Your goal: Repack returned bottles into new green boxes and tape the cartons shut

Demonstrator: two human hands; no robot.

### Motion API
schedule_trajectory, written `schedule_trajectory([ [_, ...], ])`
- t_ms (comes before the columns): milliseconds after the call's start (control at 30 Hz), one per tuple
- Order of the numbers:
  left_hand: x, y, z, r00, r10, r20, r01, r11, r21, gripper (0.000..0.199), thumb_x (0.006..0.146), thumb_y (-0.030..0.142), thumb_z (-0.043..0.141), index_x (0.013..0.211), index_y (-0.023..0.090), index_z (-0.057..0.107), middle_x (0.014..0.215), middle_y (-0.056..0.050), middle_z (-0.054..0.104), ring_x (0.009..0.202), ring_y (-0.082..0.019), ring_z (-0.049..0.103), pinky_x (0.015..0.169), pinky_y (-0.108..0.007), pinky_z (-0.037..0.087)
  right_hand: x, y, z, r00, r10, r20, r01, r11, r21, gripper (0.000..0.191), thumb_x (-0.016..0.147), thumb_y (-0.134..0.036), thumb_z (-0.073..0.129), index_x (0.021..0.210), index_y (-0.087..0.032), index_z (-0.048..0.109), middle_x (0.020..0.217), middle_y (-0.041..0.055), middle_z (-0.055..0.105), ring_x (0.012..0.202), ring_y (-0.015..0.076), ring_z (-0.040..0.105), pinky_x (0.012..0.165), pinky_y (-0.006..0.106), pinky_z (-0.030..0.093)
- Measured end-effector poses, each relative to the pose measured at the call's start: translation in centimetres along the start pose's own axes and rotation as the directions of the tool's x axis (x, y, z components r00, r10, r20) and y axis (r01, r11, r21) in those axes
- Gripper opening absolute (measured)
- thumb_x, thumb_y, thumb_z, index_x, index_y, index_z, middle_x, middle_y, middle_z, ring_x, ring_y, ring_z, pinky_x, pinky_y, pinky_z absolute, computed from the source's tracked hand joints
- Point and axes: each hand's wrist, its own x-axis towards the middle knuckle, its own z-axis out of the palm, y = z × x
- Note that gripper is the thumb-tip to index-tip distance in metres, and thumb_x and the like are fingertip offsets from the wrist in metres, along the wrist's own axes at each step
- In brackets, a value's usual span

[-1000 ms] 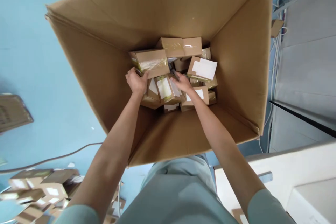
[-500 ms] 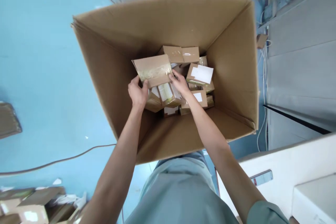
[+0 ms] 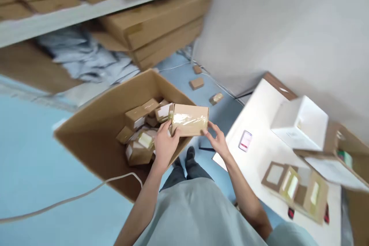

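Taped box (image 3: 190, 120) is gripped at its opposite ends by the left hand (image 3: 166, 143) and the right hand (image 3: 218, 142), fingers curled, thumbs on its near side; it is held up, overlapping in view the rim of a large carton (image 3: 95, 138).

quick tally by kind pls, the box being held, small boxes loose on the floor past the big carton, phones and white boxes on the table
taped cardboard box, held: 1
small loose cardboard boxes: 3
phone: 1
white box: 1
total: 6
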Motion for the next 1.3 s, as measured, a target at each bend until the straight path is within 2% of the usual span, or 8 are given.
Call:
schedule_trajectory([
  [167,-2.4,11.4,7.7,0.905,0.332,0.265,-0.328,0.943,-0.059,0.044,0.103,0.044,0.076,0.139,0.019,0.077,0.140,-0.015,0.080,0.131,-0.036,0.078,0.117,-0.047,0.061,-10.1,2.1,-11.5,0.938,0.162,-0.306,-0.153,0.987,0.055,0.076,0.098,-0.072,0.079,0.153,-0.020,0.074,0.150,0.0171,0.080,0.143,0.0364,0.074,0.129,0.056,0.054],
  [400,-14.1,21.1,24.0,0.511,0.596,0.620,-0.655,0.737,-0.169,0.038,0.111,0.030,0.067,0.145,0.018,0.077,0.151,-0.016,0.077,0.132,-0.034,0.078,0.113,-0.043,0.064,-24.2,12.3,-21.8,0.777,0.371,-0.509,-0.285,0.928,0.241,0.076,0.093,-0.077,0.078,0.141,-0.019,0.082,0.147,0.0174,0.081,0.144,0.0404,0.074,0.130,0.059,0.053],
  [600,-25.3,23.8,35.2,0.269,0.675,0.687,-0.770,0.579,-0.268,0.044,0.110,0.017,0.056,0.147,0.022,0.080,0.156,-0.010,0.076,0.145,-0.032,0.071,0.126,-0.051,0.057,-34.2,22.0,-26.3,0.688,0.610,-0.393,-0.402,0.771,0.494,0.087,0.081,-0.082,0.087,0.141,-0.020,0.083,0.153,0.0207,0.078,0.145,0.0413,0.074,0.128,0.061,0.054],
  [800,-30.3,21.9,41.0,0.104,0.565,0.819,-0.791,0.545,-0.276,0.045,0.104,0.010,0.052,0.124,0.027,0.090,0.138,-0.008,0.085,0.146,-0.034,0.069,0.130,-0.061,0.052,-40.1,27.9,-31.5,0.586,0.708,-0.395,-0.476,0.695,0.539,0.076,0.080,-0.074,0.090,0.133,-0.020,0.082,0.150,0.0217,0.079,0.138,0.0386,0.078,0.118,0.055,0.062],
  [900,-31.7,20.9,41.9,0.102,0.511,0.854,-0.817,0.532,-0.220,0.046,0.108,0.015,0.050,0.134,0.025,0.086,0.148,-0.012,0.080,0.155,-0.035,0.063,0.137,-0.062,0.043,-42.1,29.5,-34.9,0.512,0.697,-0.503,-0.501,0.718,0.484,0.059,0.089,-0.075,0.079,0.113,-0.021,0.082,0.127,0.0186,0.087,0.123,0.0365,0.083,0.114,0.054,0.064],
  [1067,-31.6,20.9,43.3,0.270,0.398,0.877,-0.829,0.559,0.001,0.085,0.096,0.034,0.084,0.175,0.024,0.054,0.193,-0.021,0.023,0.179,-0.056,0.014,0.139,-0.082,0.019,-44.6,29.1,-38.8,0.388,0.543,-0.745,-0.660,0.728,0.187,0.052,0.102,-0.065,0.073,0.123,-0.018,0.076,0.125,0.0214,0.083,0.123,0.0384,0.078,0.116,0.059,0.060],
  [1167,-31.1,21.0,44.9,0.239,0.357,0.903,-0.823,0.568,-0.006,0.099,0.090,0.040,0.092,0.178,0.025,0.049,0.195,-0.020,0.012,0.178,-0.060,0.003,0.139,-0.081,0.020,-44.9,27.6,-39.5,0.504,0.307,-0.807,-0.755,0.611,-0.238,0.067,0.101,-0.049,0.084,0.158,-0.018,0.065,0.170,0.0281,0.056,0.162,0.0454,0.050,0.132,0.067,0.043],
  [1300,-31.4,20.8,47.2,0.189,0.445,0.875,-0.837,0.540,-0.094,0.098,0.089,0.049,0.092,0.176,0.025,0.052,0.194,-0.020,0.019,0.179,-0.057,0.007,0.141,-0.079,0.018,-43.7,27.1,-39.9,0.643,0.304,-0.703,-0.734,0.507,-0.452,0.078,0.102,-0.037,0.086,0.173,-0.028,0.055,0.189,0.0211,0.032,0.176,0.0462,0.027,0.137,0.069,0.033],
])
